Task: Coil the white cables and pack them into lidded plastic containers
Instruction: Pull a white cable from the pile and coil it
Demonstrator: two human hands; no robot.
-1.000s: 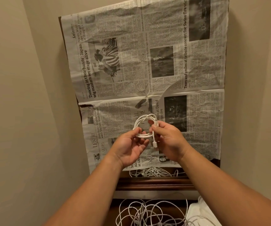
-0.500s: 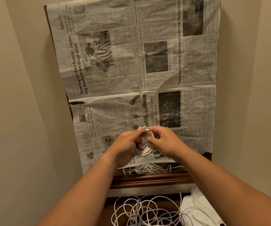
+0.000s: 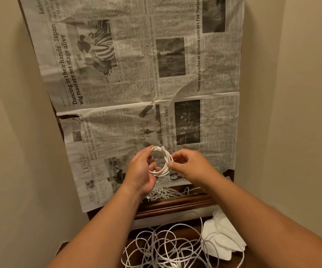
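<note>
Both hands hold a small white cable coil above the newspaper.

The left hand curls around the coiled cable, fingers through its loop and thumb at the top; the right hand pinches the coil's right side between thumb and fingertips. Below, loose cables lie tangled beside white plastic containers.

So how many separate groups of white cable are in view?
3: a coiled cable held in both hands, a small heap on the newspaper's near edge, a loose tangle lowest; individual cables can't be counted.
</note>
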